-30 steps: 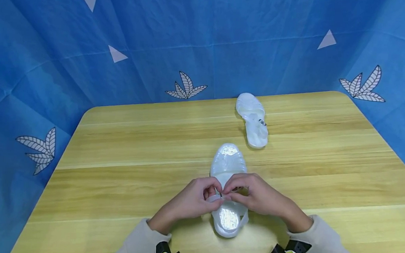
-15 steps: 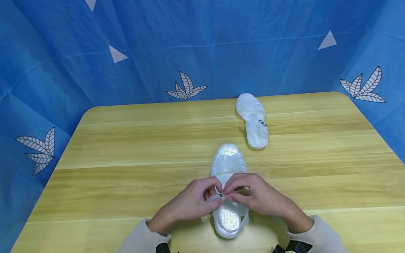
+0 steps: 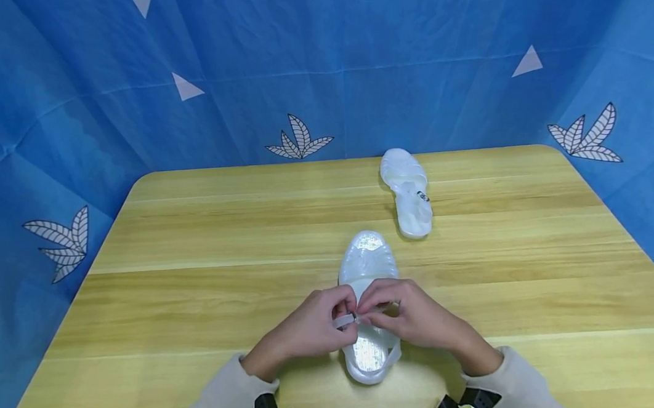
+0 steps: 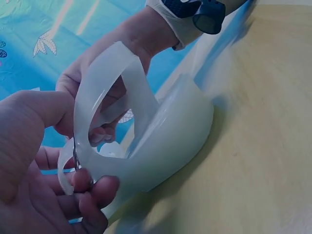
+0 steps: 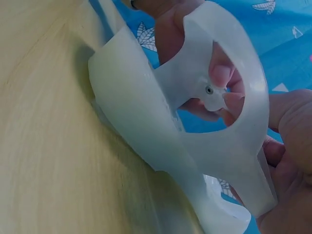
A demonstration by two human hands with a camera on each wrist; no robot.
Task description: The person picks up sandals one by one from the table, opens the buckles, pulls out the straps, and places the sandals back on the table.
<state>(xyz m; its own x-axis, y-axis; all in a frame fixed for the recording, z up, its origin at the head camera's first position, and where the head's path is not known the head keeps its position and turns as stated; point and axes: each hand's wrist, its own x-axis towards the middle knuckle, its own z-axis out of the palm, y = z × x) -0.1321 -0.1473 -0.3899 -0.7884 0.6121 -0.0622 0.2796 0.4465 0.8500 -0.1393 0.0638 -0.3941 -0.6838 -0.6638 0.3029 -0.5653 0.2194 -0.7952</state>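
Note:
A translucent white sandal (image 3: 370, 258) lies on the table in front of me, toe pointing away. Over its middle, my left hand (image 3: 317, 323) pinches the ankle strap (image 4: 66, 163) beside a small metal buckle (image 3: 354, 317). From the other side, my right hand (image 3: 410, 313) pinches the strap at the same spot, its thumb and index fingertip almost meeting the left fingers. The heel band (image 4: 105, 68) stands up as a loop in the left wrist view. Fingers partly hide how strap and buckle sit together.
A matching sandal (image 3: 413, 202) lies farther back, right of centre, near the rear edge of the wooden table (image 3: 219, 241). A blue patterned cloth (image 3: 340, 63) hangs behind and along both sides.
My left fingers have shifted slightly, and more of the strap end and buckle shows between them. The right hand keeps its pinch; both sandals stay in place.

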